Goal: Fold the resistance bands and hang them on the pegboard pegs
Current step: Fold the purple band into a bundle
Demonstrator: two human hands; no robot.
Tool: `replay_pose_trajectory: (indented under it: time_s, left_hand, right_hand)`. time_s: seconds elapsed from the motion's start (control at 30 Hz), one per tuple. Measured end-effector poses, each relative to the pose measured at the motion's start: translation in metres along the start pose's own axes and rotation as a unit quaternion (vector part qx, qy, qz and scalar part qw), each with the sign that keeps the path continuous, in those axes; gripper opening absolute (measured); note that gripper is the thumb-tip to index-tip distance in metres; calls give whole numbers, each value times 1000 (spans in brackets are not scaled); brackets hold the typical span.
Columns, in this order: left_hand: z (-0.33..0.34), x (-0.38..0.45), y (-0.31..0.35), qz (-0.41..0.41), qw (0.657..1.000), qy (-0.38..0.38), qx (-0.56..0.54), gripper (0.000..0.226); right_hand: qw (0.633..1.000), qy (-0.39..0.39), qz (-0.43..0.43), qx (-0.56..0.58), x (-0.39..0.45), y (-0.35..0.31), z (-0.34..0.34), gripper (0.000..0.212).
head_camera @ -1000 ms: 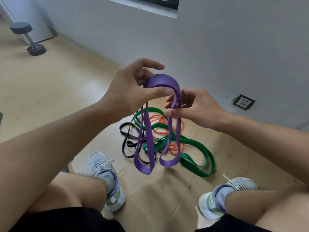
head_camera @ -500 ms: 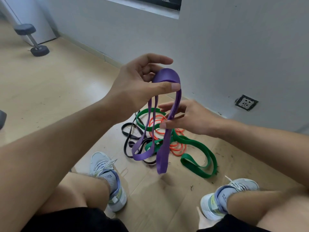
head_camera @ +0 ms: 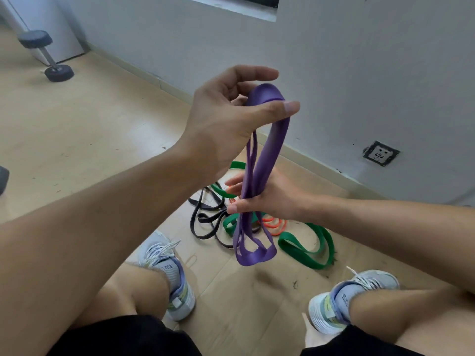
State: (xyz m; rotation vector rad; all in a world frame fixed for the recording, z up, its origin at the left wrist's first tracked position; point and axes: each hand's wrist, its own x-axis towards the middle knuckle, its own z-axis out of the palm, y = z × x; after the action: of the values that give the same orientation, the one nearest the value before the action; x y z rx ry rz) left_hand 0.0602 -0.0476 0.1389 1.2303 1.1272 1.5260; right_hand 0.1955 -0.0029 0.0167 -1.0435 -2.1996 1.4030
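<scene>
A person's left hand [head_camera: 226, 129] pinches the top bend of a soft, light purple rubber resistance band [head_camera: 259, 176] held above the wooden floor [head_camera: 77, 129], while the right hand [head_camera: 272, 199] grips its gathered strands midway, likely the surest hold.
</scene>
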Motion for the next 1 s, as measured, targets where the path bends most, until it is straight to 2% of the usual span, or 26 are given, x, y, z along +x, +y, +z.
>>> replay_pose_trajectory:
  time_s: [0.1, 0.17, 0.27, 0.37, 0.47, 0.53, 0.7, 0.87, 1.0]
  left_hand:
    - [-1, 6, 4, 4, 999, 22, -27, 41]
    - [-15, 13, 8, 1, 998, 33, -52, 40]
    - [-56, 26, 5, -15, 995, 66, -78, 34]
    - [-97, 32, -7, -42, 994, 96, -33, 37]
    - [-120, 27, -17, -77, 993, 73, 46, 40]
    - [-124, 23, -18, -85, 993, 57, 64, 49]
    - [-98, 18, -2, -12, 997, 15, 72, 54]
    - [-57, 7, 14, 85, 985, -27, 146, 46]
    - [-34, 3, 15, 97, 981, -26, 163, 45]
  right_hand:
    - [1000, 5, 2, -8, 3, 8, 7, 26]
    - [1000, -1, 23, -12, 5, 15, 4, 20]
    - [998, -1, 58, -3, 4, 27, -13, 19]
    - [998, -5, 63, -12, 5, 33, -33, 27]
    - [997, 1, 61, -45, 5, 33, -46, 36]
    - [995, 14, 63, -82, 4, 34, -49, 35]
    - [990, 41, 66, -114, 5, 34, -49, 34]
    - [991, 42, 72, -106, 4, 32, -45, 37]
    - [990, 20, 85, -107, 3, 37, -34, 37]
